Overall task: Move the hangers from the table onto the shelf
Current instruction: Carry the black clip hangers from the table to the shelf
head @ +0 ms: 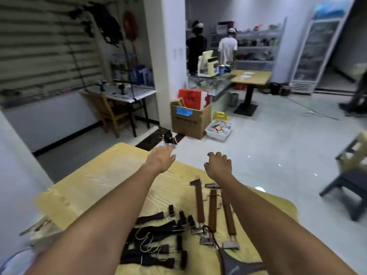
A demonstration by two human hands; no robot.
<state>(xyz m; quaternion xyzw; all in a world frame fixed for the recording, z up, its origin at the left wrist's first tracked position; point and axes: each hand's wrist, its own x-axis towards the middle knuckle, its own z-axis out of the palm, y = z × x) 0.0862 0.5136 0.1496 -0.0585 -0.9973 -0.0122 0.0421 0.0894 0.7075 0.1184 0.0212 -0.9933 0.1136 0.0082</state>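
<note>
My left hand (161, 157) has its fingers spread, my right hand (218, 165) loosely curled; both hold nothing. The brown clip hangers (212, 209) lie on the worktop (89, 185) nearer me than either hand, long axes running near-to-far, closest to the right.

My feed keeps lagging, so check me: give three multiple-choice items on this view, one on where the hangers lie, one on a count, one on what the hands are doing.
1. Where on the table do the brown hangers lie?
A. Right of the dark hangers
B. Left of them
C. Piled on top of them

2. How many brown hangers are there?
A. One
B. Three
C. Six

3. What do the left hand and right hand hold?
A. A hanger each
B. Nothing
C. One hanger, in the left

1 A: they lie beside the dark pile, under the right arm.
2 B: three brown bars lie side by side.
3 B: both hands reach past the hangers, empty.
</note>
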